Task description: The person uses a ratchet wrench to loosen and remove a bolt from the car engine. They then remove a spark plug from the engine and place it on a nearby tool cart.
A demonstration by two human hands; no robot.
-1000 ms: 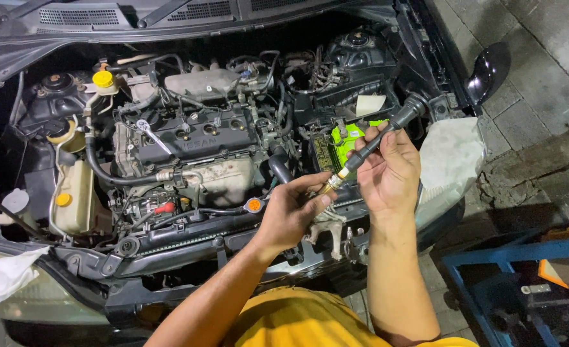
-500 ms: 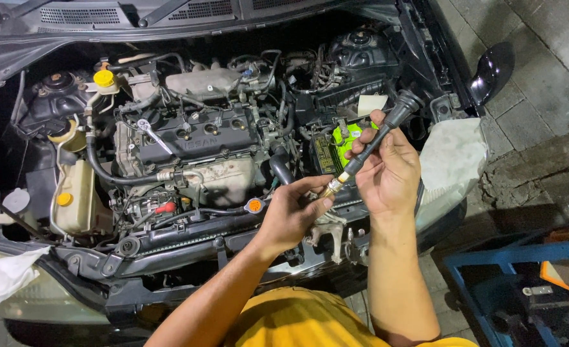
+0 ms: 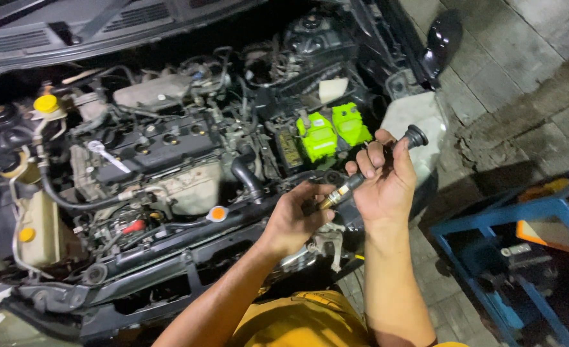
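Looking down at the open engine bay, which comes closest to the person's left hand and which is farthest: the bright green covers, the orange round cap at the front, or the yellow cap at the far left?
Measured from the left hand:
1. Orange round cap, just to its left on the front of the engine bay.
2. Bright green covers, above it and slightly right, deeper in the bay.
3. Yellow cap, far off at the upper left.

— What colour is the tool (image 3: pixel 387 159) in the hands?
— Black, with a brassy gold tip.
— And those covers (image 3: pixel 333 130) on the battery?
— Neon green, both.
— The caps?
— A yellow cap (image 3: pixel 46 103) on top, an orange cap (image 3: pixel 217 213) on the front, plus a red clip (image 3: pixel 133 227).
— The cart (image 3: pixel 522 218)?
— Blue frame. The shirt (image 3: pixel 310 321) is mustard yellow, and the engine cover (image 3: pixel 162 151) dark grey.
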